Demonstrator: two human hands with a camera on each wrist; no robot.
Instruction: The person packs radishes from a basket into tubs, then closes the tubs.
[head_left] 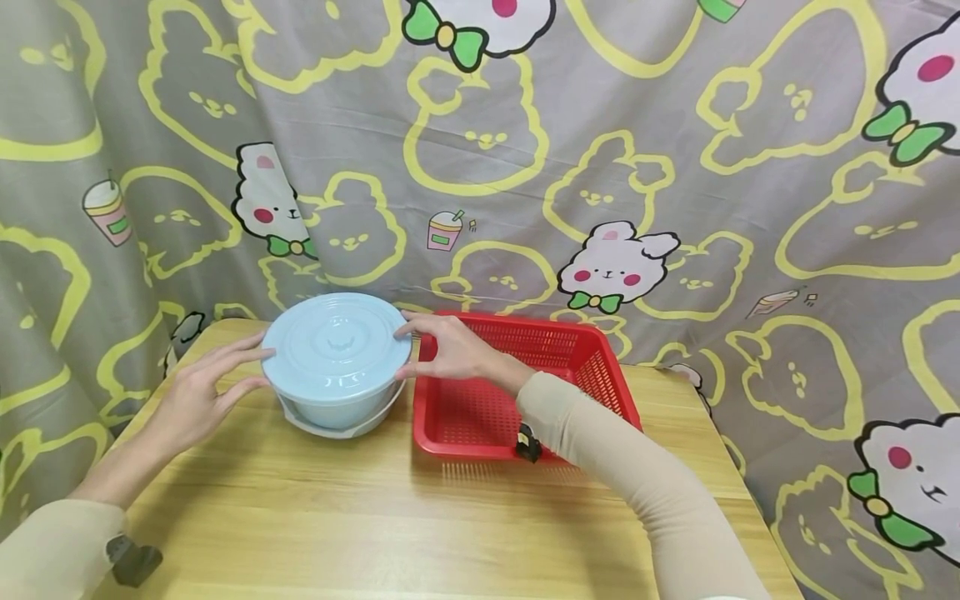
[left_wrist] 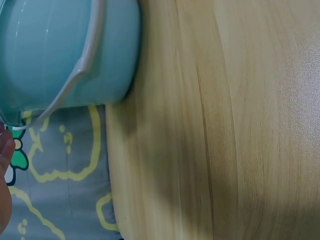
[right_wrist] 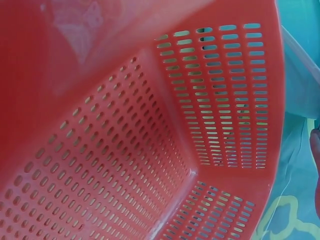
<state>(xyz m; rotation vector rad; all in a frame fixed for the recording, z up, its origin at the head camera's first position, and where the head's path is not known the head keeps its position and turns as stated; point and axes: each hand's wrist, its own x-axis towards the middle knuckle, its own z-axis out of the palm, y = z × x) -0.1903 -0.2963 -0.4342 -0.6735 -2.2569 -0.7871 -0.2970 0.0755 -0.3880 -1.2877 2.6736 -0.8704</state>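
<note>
A light-blue plastic bucket [head_left: 336, 408] stands at the back left of the table, its white handle [head_left: 375, 421] hanging down at the front. On top sits a round, light-blue lid [head_left: 337, 337]. My left hand [head_left: 197, 396] holds the lid's left edge, fingertips on the rim and thumb just under it. Across from it, my right hand [head_left: 450, 346] grips the right edge, with fingers and thumb spread along the rim. In the left wrist view the bucket wall [left_wrist: 50, 55] fills the upper left, and only a bit of that hand [left_wrist: 4, 175] shows.
A red perforated plastic basket [head_left: 480, 454] stands right beside the bucket, under my right forearm. Its slotted wall [right_wrist: 220, 100] is close to the right wrist camera. The wooden table [head_left: 360, 525] ends at a patterned grey curtain [head_left: 495, 208] behind and along both sides.
</note>
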